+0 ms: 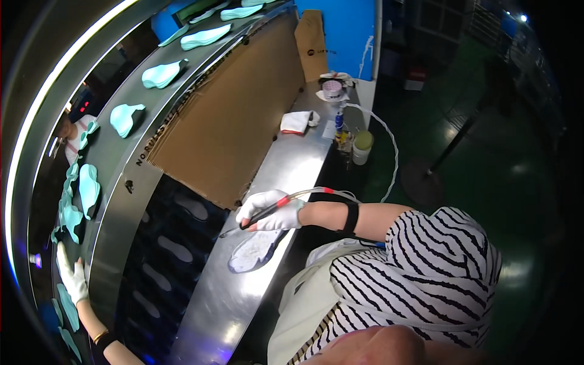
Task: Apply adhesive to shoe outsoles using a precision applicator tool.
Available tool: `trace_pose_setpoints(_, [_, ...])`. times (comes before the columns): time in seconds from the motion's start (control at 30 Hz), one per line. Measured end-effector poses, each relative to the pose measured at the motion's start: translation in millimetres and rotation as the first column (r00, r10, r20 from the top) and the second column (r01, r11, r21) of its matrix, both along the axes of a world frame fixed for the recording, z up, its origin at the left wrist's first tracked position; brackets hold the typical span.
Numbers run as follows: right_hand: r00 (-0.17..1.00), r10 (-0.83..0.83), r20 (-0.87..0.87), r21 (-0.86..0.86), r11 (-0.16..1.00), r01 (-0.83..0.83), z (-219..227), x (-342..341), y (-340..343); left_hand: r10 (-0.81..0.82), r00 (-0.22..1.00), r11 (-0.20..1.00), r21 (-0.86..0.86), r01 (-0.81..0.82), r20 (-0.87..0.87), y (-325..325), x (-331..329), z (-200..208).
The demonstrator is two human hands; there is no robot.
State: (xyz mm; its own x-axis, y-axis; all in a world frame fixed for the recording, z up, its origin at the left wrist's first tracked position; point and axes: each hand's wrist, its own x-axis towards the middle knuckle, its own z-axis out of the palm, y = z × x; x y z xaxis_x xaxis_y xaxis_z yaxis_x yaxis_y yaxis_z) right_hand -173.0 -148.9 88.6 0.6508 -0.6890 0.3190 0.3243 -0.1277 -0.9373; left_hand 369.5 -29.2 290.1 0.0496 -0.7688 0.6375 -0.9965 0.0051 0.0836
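Note:
My right hand (267, 212), in a white glove with some bare fingertips, grips a black pen-like brush with a hose (266, 211); red bands mark it. Its tip hangs over the metal bench (213, 292). Just below that hand, a whitish sole-shaped piece with a dark rim (248, 252) lies on the metal. My left hand (73, 278), gloved in white, reaches over the conveyor belt with fingers stretched out and thumb apart. Teal sole-shaped pieces (72, 220) are bunched beyond its fingertips, and another teal piece (68, 307) lies beside the wrist. Whether the fingertips touch any is unclear.
A brown cardboard sheet (225, 115) stands between belt and bench. Farther along the bench are a folded white cloth (296, 122) and a round pink-topped tub (332, 90). A white hose (394, 143) loops off the bench's right side. Another person (76, 134) is across the belt.

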Motion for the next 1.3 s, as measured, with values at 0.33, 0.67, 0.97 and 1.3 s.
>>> trace_pose_setpoints(0.33, [0.989, 0.147, 0.016, 0.141, 0.979, -0.147, -8.5, -15.6, 21.5, 0.470, 0.813, 0.874, -0.054, -0.482, 0.345, -8.6, -68.4, 4.4])
trace_pose_setpoints(0.67, [1.000, -0.011, 0.026, -0.194, 0.981, 0.015, -4.2, -17.3, 12.1, -0.533, 0.521, 0.737, -0.668, -0.102, -0.667, 114.6, -207.1, 29.8])
trace_pose_setpoints(0.97, [0.999, 0.006, -0.054, 0.021, 1.000, -0.005, -15.6, -10.4, 20.8, -0.421, -0.539, 0.773, -0.599, 0.209, -0.730, 124.5, -294.6, -121.0])
trace_pose_setpoints(1.3, [0.998, 0.041, -0.044, 0.153, 0.988, -0.033, -27.6, -17.0, 19.5, -0.417, -0.826, 0.845, -0.496, -0.200, -0.378, 162.6, -397.6, -228.9])
